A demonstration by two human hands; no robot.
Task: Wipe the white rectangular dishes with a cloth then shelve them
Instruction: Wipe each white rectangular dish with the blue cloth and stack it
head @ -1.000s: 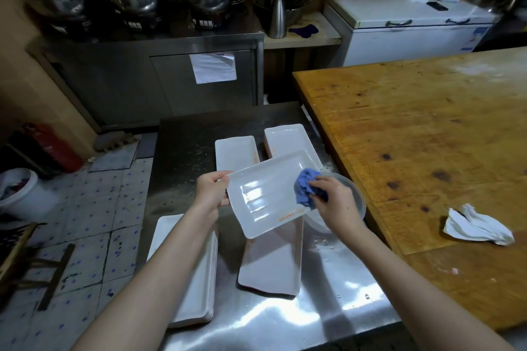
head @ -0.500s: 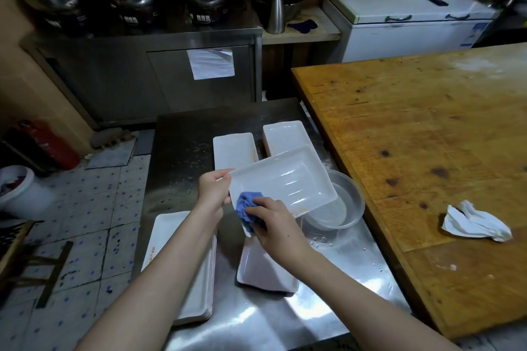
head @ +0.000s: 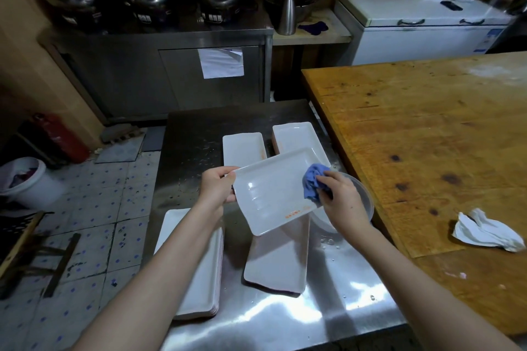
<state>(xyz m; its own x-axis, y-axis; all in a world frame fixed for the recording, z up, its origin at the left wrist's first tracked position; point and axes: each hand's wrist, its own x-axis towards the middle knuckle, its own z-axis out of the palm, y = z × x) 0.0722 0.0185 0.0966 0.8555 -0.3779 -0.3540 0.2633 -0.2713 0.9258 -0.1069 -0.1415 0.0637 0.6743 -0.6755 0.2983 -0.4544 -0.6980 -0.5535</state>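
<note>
Over the steel table (head: 336, 308), left hand (head: 216, 188) grips the dish (head: 271, 194). Right hand (head: 342, 199), clutching the cloth (head: 312, 183), swept back to 3 o'clock; wiping continues.

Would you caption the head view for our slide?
Left hand holds white dish; right hand wipes it with blue cloth.

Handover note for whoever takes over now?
Hands: left hand has a grip on the left edge of a tilted white rectangular dish; right hand presses a crumpled blue cloth on its right end.
Things: other white dishes lie on the steel table, one stack near left.
Done: wipe under way; orange smear on the near rim.
Left: finish it, wipe the rest, shelve all; no shelf in view.
</note>
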